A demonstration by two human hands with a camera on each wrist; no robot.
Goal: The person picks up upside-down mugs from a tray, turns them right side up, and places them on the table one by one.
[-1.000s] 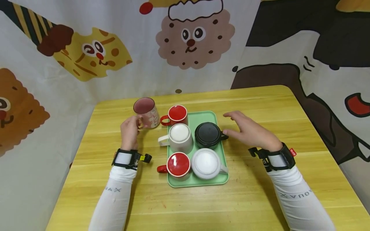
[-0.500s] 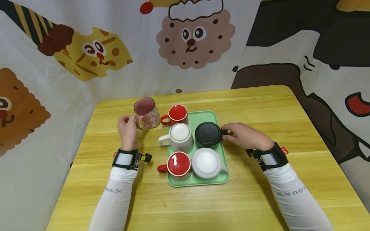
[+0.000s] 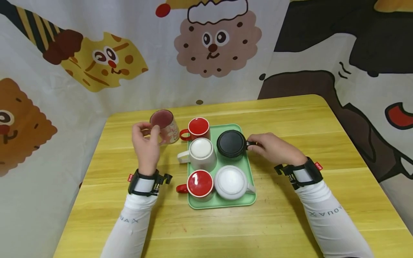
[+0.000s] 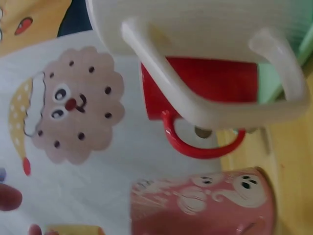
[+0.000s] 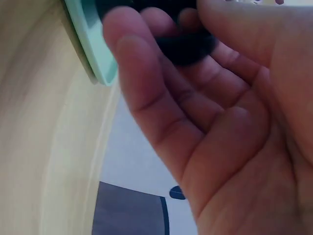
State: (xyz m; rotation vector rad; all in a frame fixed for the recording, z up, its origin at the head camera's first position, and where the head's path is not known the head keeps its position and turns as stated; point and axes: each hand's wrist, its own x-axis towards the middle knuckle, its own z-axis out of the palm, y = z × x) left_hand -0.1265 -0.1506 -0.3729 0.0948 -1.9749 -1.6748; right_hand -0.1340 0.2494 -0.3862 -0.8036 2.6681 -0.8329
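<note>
My right hand [image 3: 274, 147] grips the handle of a black mug [image 3: 231, 143] at the right side of a green tray [image 3: 222, 206]. In the right wrist view, curled fingers [image 5: 146, 83] surround the dark handle [image 5: 183, 49]. My left hand [image 3: 146, 147] hovers at the near left of a pink mug [image 3: 169, 132] with pale figures, its fingers loosely bent and holding nothing. In the left wrist view, a fingertip [image 4: 9, 197] shows apart from the pink mug [image 4: 200, 205]. The pink mug stands upright on the table, left of the tray.
The tray also carries a red mug [image 3: 197, 129] at the back, a cream mug [image 3: 201, 152] mid-left, another red mug [image 3: 200, 184] at the front left and a white mug [image 3: 230, 182] at the front right. Their handles stick out past the tray's rim. A printed curtain [image 3: 145, 96] hangs behind the wooden table [image 3: 290, 118].
My right hand has come in from the right, taken the black mug's handle and shifted the mug slightly away from me. My left hand has let go of the pink mug's handle and risen toward its rim.
</note>
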